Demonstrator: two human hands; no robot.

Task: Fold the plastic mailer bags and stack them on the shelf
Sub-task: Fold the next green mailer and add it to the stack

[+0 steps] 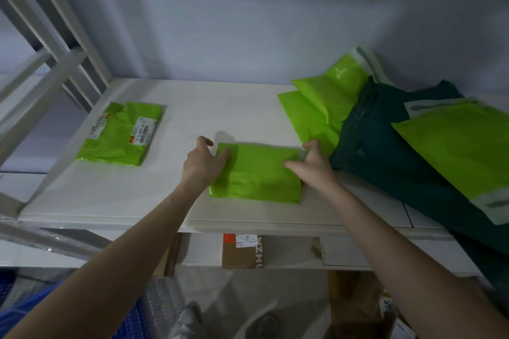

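A folded lime-green mailer bag (pixel 257 173) lies flat in the middle of the white shelf (pixel 115 195). My left hand (pixel 202 164) rests on its left edge, thumb on the green plastic and fingers spread beside it. My right hand (pixel 312 164) pinches the bag's right edge, thumb on top and fingers curled over the far corner. A folded green stack with shipping labels (pixel 121 133) sits at the shelf's left. Unfolded green mailers (pixel 325 102) lie at the right rear.
A dark teal bag (pixel 391 157) and another green mailer (pixel 462 151) pile up on the right, hanging over the shelf's front. White shelf posts (pixel 63 44) rise at left. Below, a cardboard box (pixel 242 252) sits on a lower shelf. The wall closes the back.
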